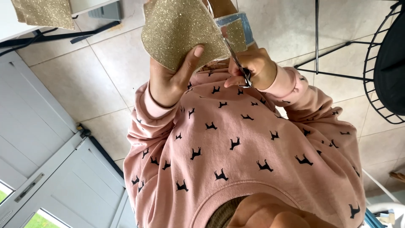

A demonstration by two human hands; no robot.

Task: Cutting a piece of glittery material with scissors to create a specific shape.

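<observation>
Head view, looking straight down the body: the pink sweatshirt printed with small black animal shapes [236,152] fills most of the frame, its sleeves running up to both hands. Below everything lies the floor of pale beige tiles [101,67], with a white panelled door [46,169] off to the left hand's outer side and a black wire-frame chair [379,71] out beyond the right hand.

The left hand [171,80] grips a sheet of gold glitter material with a curved edge [179,29]; the thumb is pressed flat on the sparkling face at the sheet's near edge and the fingers are hidden behind it, so the sheet is pinched between thumb and fingers. The sheet stands just past the grip, away from the body.

A second piece of gold glitter material [44,12] hangs over a white tabletop edge [8,23], well apart from both hands, up and to the left.

The right hand [253,67] is curled tight around the handles of metal scissors [238,63]. Their blades reach from the grip into the right-hand edge of the held sheet, where a small gold scrap [236,36] sits just beside the blade. Whether the blades are parted or together cannot be told.
</observation>
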